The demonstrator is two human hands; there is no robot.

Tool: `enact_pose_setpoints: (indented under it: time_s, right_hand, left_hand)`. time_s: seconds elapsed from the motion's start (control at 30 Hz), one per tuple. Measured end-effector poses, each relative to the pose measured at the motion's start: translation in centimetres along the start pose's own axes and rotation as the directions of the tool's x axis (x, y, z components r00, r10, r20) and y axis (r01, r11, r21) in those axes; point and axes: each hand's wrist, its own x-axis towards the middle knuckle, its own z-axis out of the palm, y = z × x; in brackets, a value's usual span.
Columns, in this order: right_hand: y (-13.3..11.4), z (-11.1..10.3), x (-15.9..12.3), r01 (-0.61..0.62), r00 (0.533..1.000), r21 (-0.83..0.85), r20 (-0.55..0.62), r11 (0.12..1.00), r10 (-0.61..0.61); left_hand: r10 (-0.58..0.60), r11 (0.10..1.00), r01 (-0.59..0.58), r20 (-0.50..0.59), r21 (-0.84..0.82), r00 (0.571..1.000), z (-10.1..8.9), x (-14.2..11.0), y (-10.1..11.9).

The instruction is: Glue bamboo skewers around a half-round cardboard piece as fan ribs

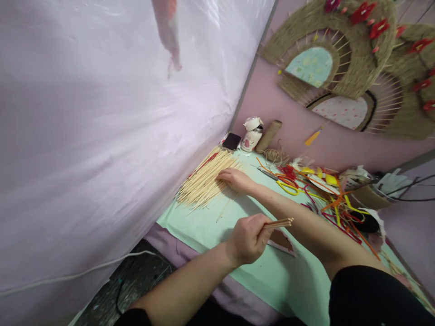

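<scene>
Pale wood in the left hand (249, 239): a few sticks (280, 223), held tight in a closed fist, with tips poking out past the thumb. Just under those fingers, partly hidden, a brown piece (282, 241) with a light edge, on the green cloth (200, 226). Farther off, the right hand (238, 181), palm down, with fingers bent and touching the right side of a big pile (200, 185) of loose sticks. Cannot tell if pinching any. Beyond those right fingers, a flat black thing (231, 141), then a white bottle (251, 139) and a brown roll (269, 136), with messy string (276, 156) beside the roll. Right of the same fingers, scissors (288, 187) with yellow handles, next to a tangle of bright strips (336, 203). High above both hands, on the pink wall (288, 122), big woven shapes (369, 68) with red flowers (379, 29).
</scene>
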Motion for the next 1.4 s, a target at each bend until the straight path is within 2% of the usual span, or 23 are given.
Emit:
enact_pose_setpoints:
  time_s: [0.13, 0.33, 0.57, 0.7, 0.77, 0.8, 0.87, 0.9, 0.93, 1.0, 1.03, 1.07, 1.1, 1.13, 1.17, 1.23, 1.3, 1.33, 1.4]
  right_hand:
    - [-0.5, 0.0, 1.6, 0.006, 1.000, -0.062, -0.008, 0.998, -0.006]
    - [-1.7, 0.3, 3.8, 0.133, 0.987, -0.207, 0.112, 0.969, -0.112]
    - [-2.2, -0.1, 4.7, 0.303, 0.941, -0.373, 0.264, 0.877, -0.213]
    - [-2.3, -0.8, 4.8, 0.363, 0.926, -0.416, 0.259, 0.834, -0.274]
    - [-2.3, -1.6, 4.4, 0.334, 0.942, -0.408, 0.173, 0.850, -0.287]
    - [-2.3, -2.2, 4.0, 0.296, 0.955, -0.387, 0.091, 0.873, -0.283]
    - [-2.4, -3.5, 2.8, 0.170, 0.960, -0.294, -0.165, 0.940, -0.226]
    - [-2.5, -4.3, 2.0, 0.092, 0.931, -0.215, -0.327, 0.972, -0.160]
    - [-2.7, -5.1, 1.1, 0.018, 0.867, -0.114, -0.493, 0.993, -0.073]
    - [-3.5, -6.6, -1.1, -0.063, 0.655, 0.100, -0.747, 0.993, 0.116]
    - [-4.0, -7.3, -2.3, -0.065, 0.543, 0.192, -0.816, 0.979, 0.196]
    - [-4.5, -7.8, -3.5, -0.066, 0.452, 0.258, -0.853, 0.964, 0.260]
    - [-5.2, -8.3, -4.8, -0.076, 0.390, 0.298, -0.869, 0.952, 0.303]
    - [-5.9, -8.5, -6.1, -0.099, 0.359, 0.308, -0.876, 0.946, 0.323]
    - [-6.7, -8.6, -7.4, -0.136, 0.349, 0.287, -0.882, 0.948, 0.317]
    - [-8.3, -8.2, -9.8, -0.217, 0.385, 0.164, -0.891, 0.962, 0.239]
    - [-9.8, -7.3, -11.9, -0.261, 0.468, 0.003, -0.874, 0.965, 0.129]
    - [-10.5, -6.6, -12.8, -0.253, 0.526, -0.066, -0.847, 0.965, 0.080]
    - [-11.3, -5.4, -14.1, -0.215, 0.617, -0.175, -0.787, 0.961, -0.005]
  left_hand:
    - [-0.009, 1.000, 0.009, -0.011, -0.012, 1.000, 0.0, 0.0, 0.1]
    - [0.032, 0.998, -0.034, -0.041, -0.044, 0.999, -0.1, 0.0, 0.0]
    - [0.015, 0.999, -0.017, -0.037, -0.036, 0.999, -0.1, 0.0, 0.0]
    - [0.015, 0.999, -0.016, -0.046, -0.042, 0.999, -0.2, 0.1, 0.0]
    - [0.011, 0.998, -0.014, -0.049, -0.059, 0.999, -0.2, 0.1, 0.1]
    - [0.008, 0.998, -0.011, -0.049, -0.066, 0.999, -0.3, 0.1, 0.1]
    - [-0.014, 0.997, 0.009, -0.055, -0.082, 0.998, -0.3, 0.1, 0.2]
    - [-0.036, 0.995, 0.031, -0.057, -0.097, 0.998, -0.3, 0.1, 0.3]
    - [-0.072, 0.991, 0.065, -0.060, -0.120, 0.996, -0.3, 0.1, 0.3]
    - [-0.188, 0.962, 0.171, -0.064, -0.212, 0.980, -0.1, 0.3, 0.2]
    - [-0.265, 0.927, 0.236, -0.062, -0.292, 0.962, -0.1, 0.5, 0.1]
    - [-0.348, 0.870, 0.300, -0.055, -0.391, 0.936, 0.0, 0.8, -0.1]
    - [-0.433, 0.786, 0.359, -0.034, -0.503, 0.901, 0.0, 1.1, -0.3]
    - [-0.513, 0.676, 0.402, -0.003, -0.617, 0.858, 0.0, 1.5, -0.6]
    - [-0.582, 0.553, 0.430, 0.039, -0.713, 0.812, -0.1, 1.9, -0.8]
    - [-0.680, 0.305, 0.457, 0.145, -0.835, 0.719, -0.4, 2.9, -1.0]
    - [-0.732, 0.099, 0.476, 0.260, -0.874, 0.630, -0.7, 3.9, -1.0]
    - [-0.729, 0.019, 0.484, 0.319, -0.875, 0.605, -0.8, 4.4, -0.8]
    - [-0.692, -0.077, 0.507, 0.412, -0.859, 0.593, -0.9, 5.3, -0.4]
